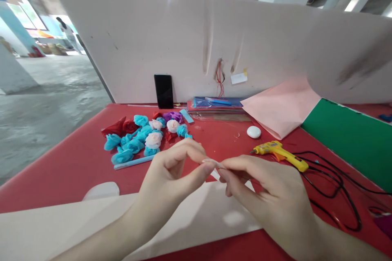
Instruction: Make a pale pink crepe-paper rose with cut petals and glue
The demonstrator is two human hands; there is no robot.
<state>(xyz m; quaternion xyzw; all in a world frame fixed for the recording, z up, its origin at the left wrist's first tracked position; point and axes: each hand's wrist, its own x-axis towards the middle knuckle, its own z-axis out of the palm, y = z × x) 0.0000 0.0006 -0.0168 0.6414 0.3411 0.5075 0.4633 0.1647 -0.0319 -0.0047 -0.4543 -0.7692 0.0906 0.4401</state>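
Observation:
Between both sets of fingertips is a small, thin, pale strip [214, 164], which looks like a piece of light pink paper. My left hand [173, 175] pinches its left end between thumb and index finger. The thumb and index finger of my right hand [269, 185] close on the other end. Below the hands lies a long pale pink paper sheet [196, 216], with small white scraps near its upper edge. Fingers partly hide the strip.
Blue, pink, red and purple crepe paper flowers [134, 144] lie at the left behind my hands. A yellow glue gun [281, 155] with a black cord rests at the right, near a white oval object [254, 131]. A phone [164, 91] leans on the partition. A person stands far off.

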